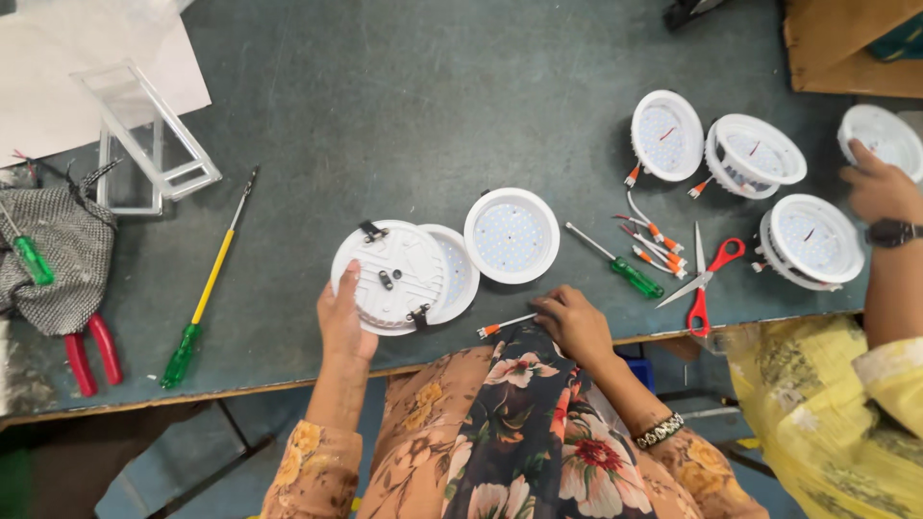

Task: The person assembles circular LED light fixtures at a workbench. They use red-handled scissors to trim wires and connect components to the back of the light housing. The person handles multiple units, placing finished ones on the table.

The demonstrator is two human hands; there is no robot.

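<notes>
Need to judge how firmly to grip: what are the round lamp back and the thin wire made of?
Lamp back under the left hand: looks like matte white moulded plastic, with dark metal clips. Wire at the right hand: white sleeve, likely plastic, with an orange tip.
</notes>
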